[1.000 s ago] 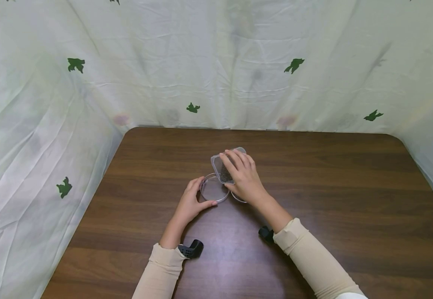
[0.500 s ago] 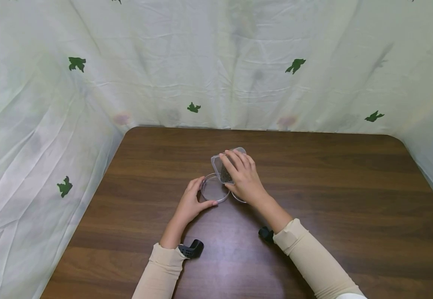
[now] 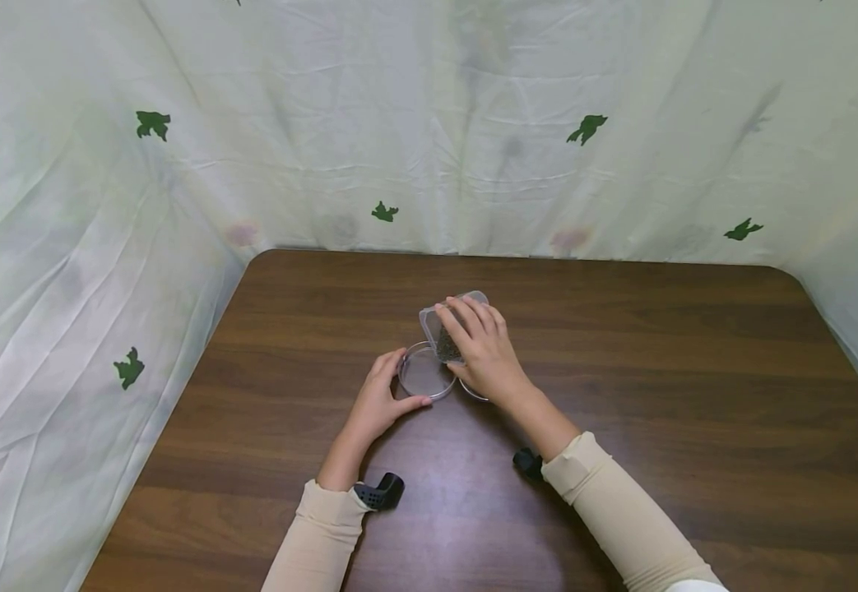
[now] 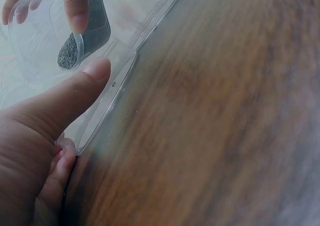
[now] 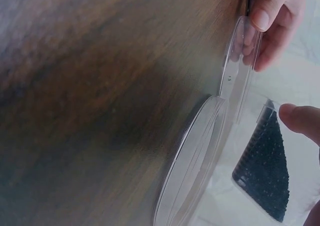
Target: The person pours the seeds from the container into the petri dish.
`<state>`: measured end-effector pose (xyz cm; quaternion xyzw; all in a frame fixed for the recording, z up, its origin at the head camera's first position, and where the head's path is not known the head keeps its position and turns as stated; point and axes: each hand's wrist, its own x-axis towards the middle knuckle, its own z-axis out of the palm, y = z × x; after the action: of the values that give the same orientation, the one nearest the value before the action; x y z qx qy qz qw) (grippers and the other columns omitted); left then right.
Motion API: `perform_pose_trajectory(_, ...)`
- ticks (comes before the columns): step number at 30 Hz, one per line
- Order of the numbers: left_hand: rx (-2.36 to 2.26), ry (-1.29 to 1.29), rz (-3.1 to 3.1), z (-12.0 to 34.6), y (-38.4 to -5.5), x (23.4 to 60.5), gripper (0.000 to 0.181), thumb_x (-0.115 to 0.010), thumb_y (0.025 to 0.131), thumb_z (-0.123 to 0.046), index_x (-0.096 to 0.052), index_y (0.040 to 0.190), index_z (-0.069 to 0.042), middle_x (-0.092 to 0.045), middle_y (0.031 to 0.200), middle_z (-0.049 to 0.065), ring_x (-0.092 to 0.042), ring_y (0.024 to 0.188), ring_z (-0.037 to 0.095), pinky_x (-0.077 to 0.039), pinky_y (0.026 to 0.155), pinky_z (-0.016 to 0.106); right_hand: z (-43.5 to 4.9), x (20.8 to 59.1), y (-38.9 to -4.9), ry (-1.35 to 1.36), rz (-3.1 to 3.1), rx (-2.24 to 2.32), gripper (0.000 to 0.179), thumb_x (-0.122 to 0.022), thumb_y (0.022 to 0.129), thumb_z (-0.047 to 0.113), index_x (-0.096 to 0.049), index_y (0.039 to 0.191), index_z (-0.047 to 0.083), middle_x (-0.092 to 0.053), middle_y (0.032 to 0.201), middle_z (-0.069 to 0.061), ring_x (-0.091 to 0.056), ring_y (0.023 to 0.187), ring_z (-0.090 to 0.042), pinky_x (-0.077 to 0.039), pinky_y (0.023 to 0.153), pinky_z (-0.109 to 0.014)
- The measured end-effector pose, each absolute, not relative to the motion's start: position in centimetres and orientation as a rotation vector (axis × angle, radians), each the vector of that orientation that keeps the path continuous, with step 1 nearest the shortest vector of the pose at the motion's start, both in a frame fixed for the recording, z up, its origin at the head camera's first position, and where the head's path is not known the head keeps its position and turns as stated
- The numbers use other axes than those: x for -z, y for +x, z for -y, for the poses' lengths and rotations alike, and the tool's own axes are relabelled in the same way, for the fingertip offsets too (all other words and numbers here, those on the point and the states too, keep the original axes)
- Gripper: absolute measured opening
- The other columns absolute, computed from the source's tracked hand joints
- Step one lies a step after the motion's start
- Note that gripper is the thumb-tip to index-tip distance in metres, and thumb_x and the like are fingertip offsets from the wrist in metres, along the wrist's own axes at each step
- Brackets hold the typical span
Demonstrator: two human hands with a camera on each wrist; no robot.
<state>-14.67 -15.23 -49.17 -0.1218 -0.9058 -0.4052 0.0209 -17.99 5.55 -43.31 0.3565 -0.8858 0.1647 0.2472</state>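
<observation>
My left hand [image 3: 374,399] holds a clear round petri dish [image 3: 423,380] on the table, thumb at its near side and fingers round its far left side. My right hand [image 3: 482,349] grips a clear plastic tub [image 3: 429,322] from above, tilted over the dish's right edge. Dark granules [image 4: 68,54] have slid into the tub's lower corner; the right wrist view shows them banked against its wall. A few tiny specks show at the held dish. A second petri dish [image 5: 186,171] stands right beside the first, partly hidden under my right hand in the head view.
The brown wooden table [image 3: 266,329] extends on all sides of the dishes. A pale curtain [image 3: 310,123] with green leaf-like patches hangs behind it and at both sides. Black wrist devices [image 3: 382,493] sit at both sleeve cuffs.
Hands, dish and tub hold nearly the same places. The head view has shifted very slightly; no clear movement of the granules shows.
</observation>
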Motion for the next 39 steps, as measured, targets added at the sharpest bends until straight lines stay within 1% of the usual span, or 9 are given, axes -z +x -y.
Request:
perform_pose_trajectory(9,1.255,-0.384,2.795,15.24,-14.66,49.18,0.091,-0.079,0.064,-0.038,-0.036,0.135,0.001,-0.038,0.131,0.018,-0.042,0.114,0.03,-0.035,0.093,0.045,-5.56,43.27,-18.02,0.971,2.423,-0.449,0.102,-0.086,0.057,0.022,-0.027,0.139,0.01,-0.031,0.137,-0.013,-0.022,0.127,-0.031,-0.018,0.1,-0.047)
perform_pose_trajectory(16,1.232,-0.424,2.736,15.21,-14.59,49.44,0.09,-0.076,0.066,-0.044,-0.038,0.132,0.003,-0.041,0.127,0.019,-0.044,0.11,0.032,-0.038,0.089,0.045,-5.51,43.11,-17.95,0.964,2.431,-0.45,0.101,-0.085,0.058,0.022,-0.027,0.139,0.01,-0.03,0.138,-0.012,-0.022,0.127,-0.03,-0.018,0.101,-0.047)
perform_pose_trajectory(20,1.262,-0.406,2.761,15.23,-14.6,49.36,0.091,-0.079,0.064,-0.04,-0.036,0.134,0.002,-0.039,0.13,0.019,-0.042,0.113,0.031,-0.037,0.092,0.045,-5.47,43.01,-17.88,0.965,2.434,-0.449,0.1,-0.085,0.058,0.021,-0.027,0.139,0.011,-0.03,0.138,-0.012,-0.022,0.127,-0.03,-0.017,0.101,-0.047)
perform_pose_trajectory(25,1.253,-0.384,2.785,15.22,-14.62,49.19,0.09,-0.08,0.064,-0.035,-0.037,0.134,0.0,-0.039,0.131,0.018,-0.041,0.116,0.03,-0.035,0.094,0.044,-5.41,43.06,-17.91,0.97,2.433,-0.448,0.099,-0.085,0.058,0.021,-0.028,0.139,0.011,-0.03,0.138,-0.013,-0.022,0.127,-0.03,-0.017,0.101,-0.047)
perform_pose_trajectory(39,1.25,-0.384,2.783,15.29,-14.64,49.37,0.088,-0.079,0.065,-0.034,-0.037,0.134,0.0,-0.039,0.131,0.017,-0.043,0.113,0.028,-0.037,0.092,0.041,-5.33,43.0,-17.86,0.967,2.441,-0.421,0.1,-0.085,0.058,0.022,-0.026,0.139,0.011,-0.029,0.138,-0.012,-0.022,0.127,-0.03,-0.016,0.102,-0.046)
